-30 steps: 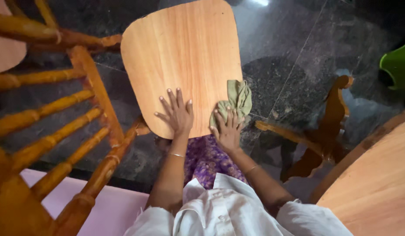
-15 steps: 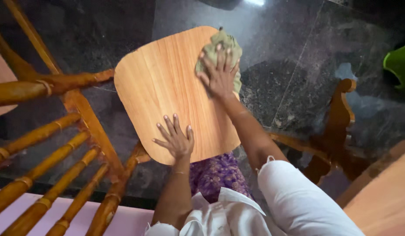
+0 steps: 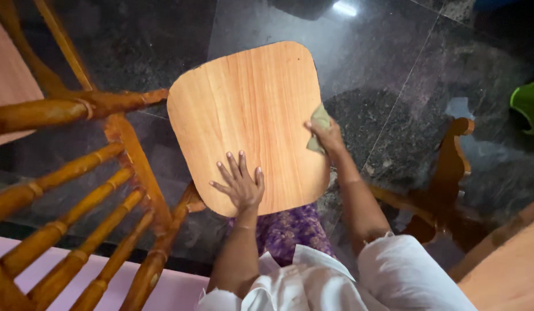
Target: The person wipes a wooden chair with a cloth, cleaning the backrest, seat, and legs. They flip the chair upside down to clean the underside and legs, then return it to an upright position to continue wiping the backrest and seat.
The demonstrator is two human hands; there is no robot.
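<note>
One wooden seat board (image 3: 249, 115), one green cloth (image 3: 318, 124), two hands. The board lies flat above the dark stone floor (image 3: 382, 69); its long axis runs away from the person. Left hand (image 3: 242, 183) lies flat, fingers spread, on the near edge. Right hand (image 3: 326, 135) clamps the bunched cloth against the board's right edge. One spindle-back chair (image 3: 77, 184) stands just left.
</note>
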